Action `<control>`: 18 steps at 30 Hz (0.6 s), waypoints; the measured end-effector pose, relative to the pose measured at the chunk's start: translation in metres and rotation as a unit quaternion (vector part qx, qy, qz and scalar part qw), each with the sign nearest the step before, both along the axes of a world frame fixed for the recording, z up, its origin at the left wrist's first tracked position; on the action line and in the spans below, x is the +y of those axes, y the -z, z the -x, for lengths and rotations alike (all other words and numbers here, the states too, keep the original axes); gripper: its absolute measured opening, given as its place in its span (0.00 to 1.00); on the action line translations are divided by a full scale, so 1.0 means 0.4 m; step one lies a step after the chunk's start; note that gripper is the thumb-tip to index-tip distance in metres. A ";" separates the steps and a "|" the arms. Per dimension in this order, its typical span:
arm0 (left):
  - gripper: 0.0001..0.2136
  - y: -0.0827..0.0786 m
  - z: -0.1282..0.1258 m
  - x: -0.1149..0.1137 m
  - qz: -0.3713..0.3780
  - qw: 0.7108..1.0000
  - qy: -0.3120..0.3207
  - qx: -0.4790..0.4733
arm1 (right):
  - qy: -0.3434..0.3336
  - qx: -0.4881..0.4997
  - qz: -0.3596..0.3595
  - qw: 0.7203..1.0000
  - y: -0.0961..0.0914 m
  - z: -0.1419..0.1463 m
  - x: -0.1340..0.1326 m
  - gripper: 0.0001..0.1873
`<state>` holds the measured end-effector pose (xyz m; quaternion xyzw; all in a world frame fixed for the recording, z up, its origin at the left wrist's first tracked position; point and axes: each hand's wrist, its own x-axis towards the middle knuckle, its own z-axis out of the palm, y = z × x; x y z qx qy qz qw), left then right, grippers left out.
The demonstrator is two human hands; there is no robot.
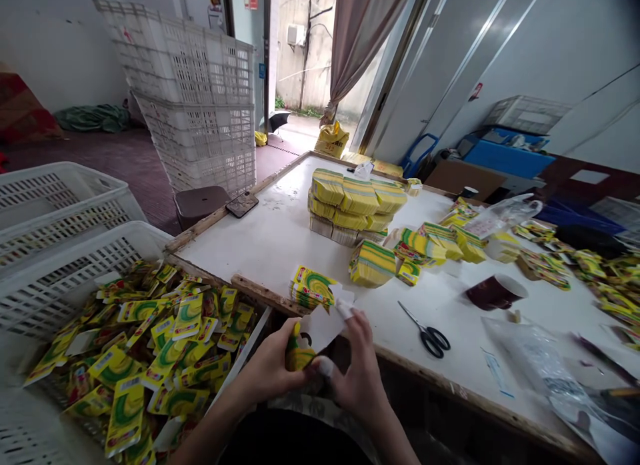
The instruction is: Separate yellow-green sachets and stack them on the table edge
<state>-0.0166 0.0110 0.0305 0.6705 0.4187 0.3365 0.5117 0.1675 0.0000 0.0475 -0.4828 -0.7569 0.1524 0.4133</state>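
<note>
Above the table's near edge, my left hand [270, 362] is closed around a bent yellow-and-green printed card [299, 355], whose white inner side [320, 326] faces up on the right. My right hand [361, 358] grips the same card from the right, with white coverings on the thumb and index fingertip. How the card is folded under my fingers is hidden. Just beyond my hands, a small pile of printed cards [311, 286] lies on the table [270, 252]. A bundle of upright stacked cards [373, 264] stands behind it to the right.
At left, a white plastic basket [115, 242] holds many loose printed cards [165, 358]. Scissors [433, 338] and a dark mug [495, 292] lie to the right. Card stacks [355, 202] and a phone [243, 204] are farther back. Tall crates [200, 98] stand beyond.
</note>
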 end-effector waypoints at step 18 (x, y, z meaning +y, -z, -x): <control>0.31 0.070 -0.046 -0.020 -0.106 0.991 -0.058 0.059 | -0.131 0.113 0.196 0.965 0.077 0.041 -0.023 0.30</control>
